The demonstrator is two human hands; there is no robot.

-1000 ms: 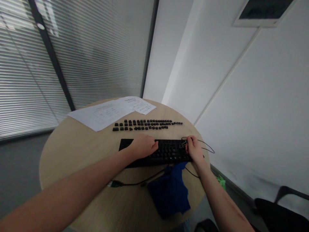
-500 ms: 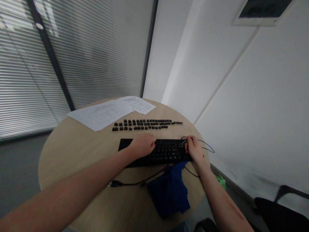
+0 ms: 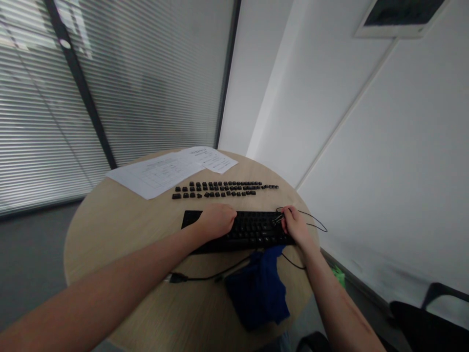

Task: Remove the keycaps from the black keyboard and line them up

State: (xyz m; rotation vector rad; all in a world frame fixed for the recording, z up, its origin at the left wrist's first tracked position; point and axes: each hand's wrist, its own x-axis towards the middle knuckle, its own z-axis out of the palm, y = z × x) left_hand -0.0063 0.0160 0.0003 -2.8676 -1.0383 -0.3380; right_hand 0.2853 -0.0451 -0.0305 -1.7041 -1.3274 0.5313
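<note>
A black keyboard (image 3: 252, 230) lies across the round wooden table (image 3: 120, 234). My left hand (image 3: 216, 221) rests on its left part with fingers curled down, pressing on the keyboard. My right hand (image 3: 295, 226) is at the keyboard's right end, fingers pinched on a small wire keycap puller (image 3: 278, 219). Two rows of loose black keycaps (image 3: 223, 189) lie on the table just beyond the keyboard.
Printed paper sheets (image 3: 164, 170) lie at the table's far side. A dark blue cloth (image 3: 260, 288) hangs over the near edge, beside the keyboard's cable and USB plug (image 3: 179, 278). A thin black wire loop (image 3: 311, 222) lies at the right edge. A dark chair (image 3: 428, 318) stands at lower right.
Both hands stay nearly where they were on the keyboard. The view has shifted slightly; the right hand's puller has barely moved.
</note>
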